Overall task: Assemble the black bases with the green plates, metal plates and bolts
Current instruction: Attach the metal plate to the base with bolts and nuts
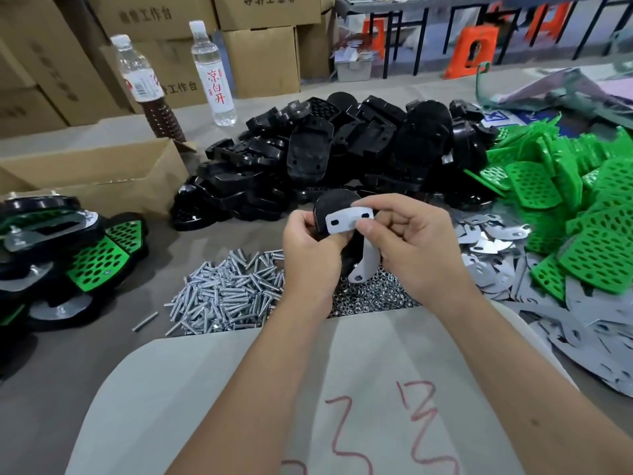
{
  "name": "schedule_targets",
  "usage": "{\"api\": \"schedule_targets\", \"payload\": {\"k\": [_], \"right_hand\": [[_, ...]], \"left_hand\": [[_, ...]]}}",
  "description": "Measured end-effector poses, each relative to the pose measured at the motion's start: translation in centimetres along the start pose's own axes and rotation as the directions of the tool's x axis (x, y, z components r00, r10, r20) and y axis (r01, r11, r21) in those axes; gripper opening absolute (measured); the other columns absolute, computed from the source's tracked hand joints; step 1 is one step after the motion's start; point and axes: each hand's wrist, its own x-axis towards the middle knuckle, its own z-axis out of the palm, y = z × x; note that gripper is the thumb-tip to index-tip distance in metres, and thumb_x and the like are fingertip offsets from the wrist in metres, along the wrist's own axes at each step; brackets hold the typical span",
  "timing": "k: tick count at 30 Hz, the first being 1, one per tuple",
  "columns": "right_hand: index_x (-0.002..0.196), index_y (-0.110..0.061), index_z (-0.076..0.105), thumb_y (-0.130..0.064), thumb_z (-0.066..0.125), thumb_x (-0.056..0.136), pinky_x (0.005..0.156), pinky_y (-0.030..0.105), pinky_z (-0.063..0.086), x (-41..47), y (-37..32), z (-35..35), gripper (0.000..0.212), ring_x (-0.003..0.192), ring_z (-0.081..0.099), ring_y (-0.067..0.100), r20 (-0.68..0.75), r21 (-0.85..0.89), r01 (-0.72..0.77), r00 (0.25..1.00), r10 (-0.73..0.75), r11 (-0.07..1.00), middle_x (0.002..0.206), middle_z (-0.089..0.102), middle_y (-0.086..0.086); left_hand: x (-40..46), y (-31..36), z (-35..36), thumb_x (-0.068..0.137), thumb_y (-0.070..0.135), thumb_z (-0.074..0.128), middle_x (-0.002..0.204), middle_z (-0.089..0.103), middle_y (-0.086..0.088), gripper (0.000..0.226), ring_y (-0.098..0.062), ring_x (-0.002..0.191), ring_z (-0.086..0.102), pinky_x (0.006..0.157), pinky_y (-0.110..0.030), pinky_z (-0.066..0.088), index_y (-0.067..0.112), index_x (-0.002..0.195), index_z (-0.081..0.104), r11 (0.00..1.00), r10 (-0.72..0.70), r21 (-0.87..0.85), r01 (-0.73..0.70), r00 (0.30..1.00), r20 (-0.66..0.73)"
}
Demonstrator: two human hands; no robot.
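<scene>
A black base (330, 214) is gripped in the left hand (308, 241) above the bolts (229, 286), while a metal plate (347, 219) is pinched against it by the right hand (411, 241). A few finished units (68, 248) are stacked at the left. Large heaps of bases (342, 156) and green plates (565, 200) are left far and right, so most work seems undone.

— What can be read on the bench?

— The clear water bottle (214, 73) carries a white label with 3 red characters set vertically: 凉白开. The second bottle (137, 77), to its left, has a red-and-white label whose print is too small to read.

— And the boxes behind?

— The cardboard boxes (161, 18) bear dark printed characters; 工作台 is legible on 2 of them, and the top box (267, 0) shows its print upside down, unreadable.

— Anything nearer?

— Red handwritten marks on the grey sheet (376, 423) in the foreground, resembling 2 or 3 scrawled characters, not decipherable. A blue-and-white sign (500, 118) by the green plates (565, 200) is partly hidden.
</scene>
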Motion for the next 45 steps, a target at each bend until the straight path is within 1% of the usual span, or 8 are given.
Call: {"api": "schedule_targets", "payload": {"k": [5,10,14,17,22,35,41,45], "right_hand": [[0.103,-0.029,0.078,-0.013,0.074,0.094,0.053,0.021,0.043,0.12,-0.01,-0.14,0.019,0.055,0.053,0.013,-0.096,-0.032,0.013,0.995,-0.016,0.999,0.067,0.060,0.013],[0.103,-0.027,0.078,-0.015,0.076,0.094,0.053,0.023,0.044,-0.16,-0.16,0.31,0.016,0.056,0.055,0.014,-0.113,-0.090,0.021,0.993,-0.031,0.996,0.068,0.063,0.009],[0.106,-0.025,0.075,-0.013,0.077,0.093,0.054,0.034,0.047,-0.37,-0.13,0.33,0.018,0.059,0.058,0.027,-0.034,-0.135,0.046,0.998,-0.051,0.990,0.067,0.064,0.003],[0.109,-0.018,0.068,-0.014,0.078,0.092,0.060,0.033,0.047,-0.42,0.02,0.50,0.019,0.059,0.055,0.020,-0.007,-0.187,0.061,0.998,-0.063,0.980,0.066,0.061,-0.001],[0.101,-0.028,0.066,-0.023,0.074,0.092,0.053,0.034,0.047,-0.14,-0.28,0.06,0.012,0.055,0.055,0.012,-0.148,-0.131,0.039,0.987,-0.058,0.991,0.069,0.065,0.001],[0.098,-0.026,0.074,-0.010,0.075,0.094,0.050,0.024,0.044,-0.19,-0.55,-0.11,0.016,0.056,0.053,0.010,-0.073,-0.073,0.010,0.997,-0.016,0.997,0.078,0.064,0.005],[0.096,-0.022,0.074,-0.003,0.073,0.094,0.043,0.027,0.043,-0.08,-0.91,-0.33,0.019,0.050,0.050,0.014,-0.034,-0.032,-0.009,0.999,0.008,0.999,0.077,0.060,0.016],[0.097,-0.025,0.073,-0.008,0.074,0.093,0.048,0.029,0.045,-0.07,-0.65,-0.33,0.017,0.055,0.052,0.014,-0.026,-0.075,-0.008,1.000,0.006,0.997,0.077,0.061,0.011]], "left_hand": [[0.09,-0.24,-0.09,0.086,0.001,0.078,0.086,0.069,-0.005,0.028,-0.014,0.074,0.068,0.065,-0.031,0.059,0.012,0.093,0.054,0.999,0.024,0.025,-0.024,1.000,-0.001],[0.06,-0.27,-0.08,0.084,0.000,0.080,0.086,0.065,-0.009,0.029,-0.020,0.078,0.063,0.082,-0.052,0.058,0.011,0.092,0.055,0.999,0.038,0.029,-0.038,0.999,-0.009],[-0.04,-0.21,-0.16,0.082,-0.006,0.076,0.084,0.063,-0.009,0.031,-0.020,0.075,0.059,0.071,-0.048,0.055,0.013,0.089,0.052,0.999,0.045,0.010,-0.045,0.999,-0.005],[0.01,-0.33,-0.21,0.079,-0.011,0.073,0.080,0.062,-0.009,0.033,-0.020,0.073,0.055,0.065,-0.041,0.050,0.014,0.086,0.051,0.998,0.056,-0.002,-0.056,0.998,-0.016],[-0.01,-0.42,-0.06,0.081,-0.005,0.081,0.081,0.061,-0.011,0.032,-0.022,0.076,0.057,0.077,-0.057,0.058,0.000,0.092,0.051,0.996,0.086,-0.020,-0.086,0.996,-0.003],[-0.36,-0.25,-0.18,0.080,-0.003,0.078,0.080,0.067,-0.001,0.029,-0.012,0.073,0.062,0.066,-0.031,0.053,0.007,0.092,0.053,0.996,0.082,-0.030,-0.081,0.996,0.022],[-0.53,-0.02,-0.08,0.083,-0.004,0.080,0.094,0.070,-0.023,0.026,-0.024,0.081,0.066,0.078,-0.049,0.058,0.003,0.094,0.058,1.000,0.021,-0.004,-0.021,1.000,0.005],[-0.67,0.22,-0.26,0.083,-0.005,0.078,0.087,0.068,-0.013,0.028,-0.021,0.079,0.064,0.073,-0.043,0.055,0.011,0.088,0.056,1.000,0.000,-0.008,0.000,0.999,0.054]]}}
